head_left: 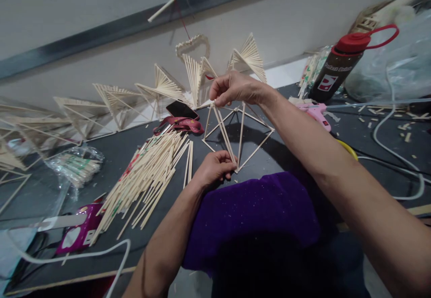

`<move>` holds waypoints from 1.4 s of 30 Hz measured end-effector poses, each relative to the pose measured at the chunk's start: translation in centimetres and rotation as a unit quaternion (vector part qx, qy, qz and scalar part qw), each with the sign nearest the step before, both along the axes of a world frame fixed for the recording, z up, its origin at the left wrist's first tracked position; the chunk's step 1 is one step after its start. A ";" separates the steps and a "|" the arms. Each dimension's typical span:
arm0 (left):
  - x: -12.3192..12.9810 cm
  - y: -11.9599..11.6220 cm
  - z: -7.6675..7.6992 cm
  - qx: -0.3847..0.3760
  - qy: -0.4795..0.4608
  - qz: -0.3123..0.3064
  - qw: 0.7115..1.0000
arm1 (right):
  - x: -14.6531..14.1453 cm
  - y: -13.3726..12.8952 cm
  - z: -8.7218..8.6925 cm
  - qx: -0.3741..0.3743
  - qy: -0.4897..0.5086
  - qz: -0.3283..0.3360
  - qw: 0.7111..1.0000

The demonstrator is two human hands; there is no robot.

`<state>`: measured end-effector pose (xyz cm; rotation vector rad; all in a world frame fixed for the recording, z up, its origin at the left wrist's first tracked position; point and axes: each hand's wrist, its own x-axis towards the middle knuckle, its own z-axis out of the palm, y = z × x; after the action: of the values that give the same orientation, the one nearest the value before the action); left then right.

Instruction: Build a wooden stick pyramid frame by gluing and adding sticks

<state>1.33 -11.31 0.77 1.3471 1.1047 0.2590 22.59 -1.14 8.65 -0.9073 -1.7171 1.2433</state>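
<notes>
A frame of thin wooden sticks [257, 150] stands on the dark table, its sticks meeting in pointed corners. My right hand [235, 89] pinches the upper end of a slanting wooden stick [222, 129] at the frame's raised left peak. Low at the near corner, my left hand [217, 166] has its fingers closed round the bottom end of that stick, close to the tabletop. A second stick runs almost alongside it, and my fingers partly hide both joints. Left of my left hand lies a loose pile of wooden sticks [153, 167].
Fan-shaped stick structures [164, 84] line the wall. A phone [182, 109] and red lanyard [182, 125] lie behind the pile. To the right are a pink glue gun [314, 114], a dark bottle [336, 71] and a white cable [384, 143]. Purple cloth [252, 208] is in front of me.
</notes>
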 end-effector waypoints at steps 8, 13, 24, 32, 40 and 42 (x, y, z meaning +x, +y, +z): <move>-0.1 0.0 -0.3 -0.001 -0.007 0.000 1.000 | 0.0 0.4 -0.3 0.012 0.012 0.020 1.000; -0.1 0.1 -0.3 -0.001 -0.003 -0.006 1.000 | -0.1 0.1 -0.1 -0.018 0.024 0.012 0.999; -0.2 -0.1 -0.1 0.005 0.000 -0.003 1.000 | -0.1 0.5 -0.3 0.000 0.033 0.025 0.999; -0.2 -0.1 -0.3 0.004 -0.007 0.000 1.000 | -0.3 0.4 -0.2 -0.005 0.045 0.017 0.999; -0.2 0.0 -0.4 0.012 -0.004 -0.011 1.000 | -0.4 0.5 -0.2 -0.022 0.048 0.026 0.998; -0.2 0.0 -0.5 0.013 -0.005 -0.010 1.000 | -0.3 0.6 -0.2 -0.022 0.045 0.025 0.998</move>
<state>1.11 -11.28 0.29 1.3790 1.0824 0.2654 22.25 -0.59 8.42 -0.8270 -1.6556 1.3396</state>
